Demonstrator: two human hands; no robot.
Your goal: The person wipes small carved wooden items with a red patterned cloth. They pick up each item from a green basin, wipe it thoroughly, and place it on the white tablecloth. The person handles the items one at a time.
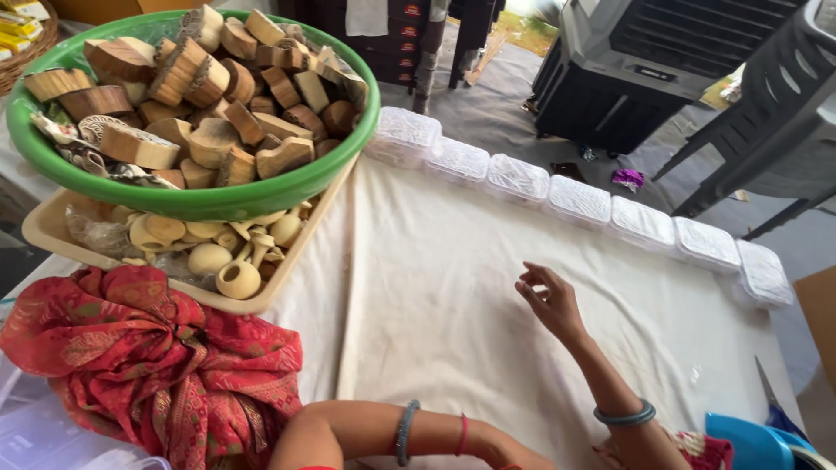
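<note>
Cream cloth [453, 287] under empty right hand [550, 300]

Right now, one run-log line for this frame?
right hand: raised over cream cloth-covered table, fingers curled, empty | left hand: out of view, forearm at near edge | green plastic bowl of wooden blocks: far left

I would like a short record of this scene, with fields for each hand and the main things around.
right hand: raised over the cream cloth on the table, fingers loosely curled, holding nothing visible
left hand: out of view; only the forearm shows
green plastic basin: full of carved wooden blocks
beige tray: under the basin
white lidded boxes: row along the far edge
red patterned fabric bundle: near left
</note>
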